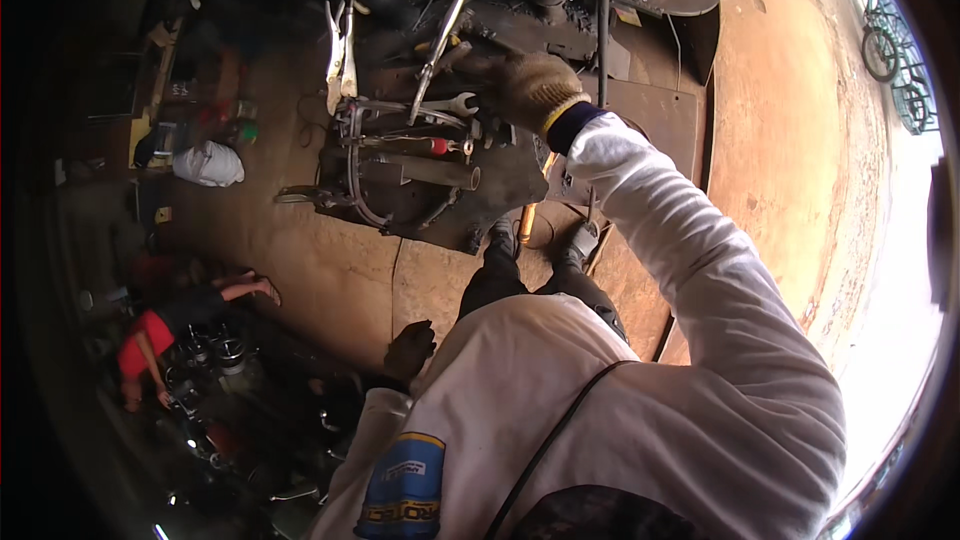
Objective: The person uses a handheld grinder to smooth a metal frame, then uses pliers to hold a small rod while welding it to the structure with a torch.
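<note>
My right hand [540, 90], in a tan knit work glove, reaches over the dark metal workbench [500, 190]. Its fingers are lost in shadow and blur among dark pieces, so what they touch cannot be made out. Beside them, to the left, lie an open-end wrench [455, 104] and a long shiny metal bar [441, 48]. Locking pliers [341, 58] stand farther left. My left hand [410, 347], in a dark glove, hangs low beside my body. Its fingers look loosely apart with nothing in them.
A metal rod frame [354, 165] at the bench's left holds a tube [440, 175] and a red-handled tool [438, 146]. An upright rod [604, 30] stands right of my glove. A person in red [140, 352] bends beside a motorbike. Bicycles [882, 45] stand far right.
</note>
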Demonstrator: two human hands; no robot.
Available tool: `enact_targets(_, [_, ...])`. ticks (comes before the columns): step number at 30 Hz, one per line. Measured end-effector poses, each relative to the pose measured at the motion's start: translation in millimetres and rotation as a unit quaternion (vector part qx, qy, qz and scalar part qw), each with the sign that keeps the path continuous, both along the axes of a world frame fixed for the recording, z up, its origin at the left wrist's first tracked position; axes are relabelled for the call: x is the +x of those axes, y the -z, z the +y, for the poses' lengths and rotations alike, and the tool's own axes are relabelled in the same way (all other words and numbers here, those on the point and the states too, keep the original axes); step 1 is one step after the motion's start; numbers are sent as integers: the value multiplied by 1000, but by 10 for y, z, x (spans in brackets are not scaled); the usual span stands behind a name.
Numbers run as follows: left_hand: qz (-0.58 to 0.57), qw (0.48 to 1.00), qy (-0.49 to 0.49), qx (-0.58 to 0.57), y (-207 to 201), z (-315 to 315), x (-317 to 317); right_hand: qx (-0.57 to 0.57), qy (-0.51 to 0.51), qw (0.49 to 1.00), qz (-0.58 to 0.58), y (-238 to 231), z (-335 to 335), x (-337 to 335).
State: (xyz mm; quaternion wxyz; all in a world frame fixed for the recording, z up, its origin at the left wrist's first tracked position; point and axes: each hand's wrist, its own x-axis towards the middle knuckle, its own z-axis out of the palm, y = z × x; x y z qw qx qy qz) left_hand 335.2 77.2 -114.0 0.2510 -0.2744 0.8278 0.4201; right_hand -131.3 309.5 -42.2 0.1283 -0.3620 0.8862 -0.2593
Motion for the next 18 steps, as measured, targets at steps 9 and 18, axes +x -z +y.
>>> enact_targets(9, [13, 962, 229, -146, 896, -274, 903, 66, -16, 996, 51, 189, -185, -47])
enact_targets(18, [105, 993, 41, 45, 892, -724, 314, 31, 33, 999, -1, -210, -202, 242])
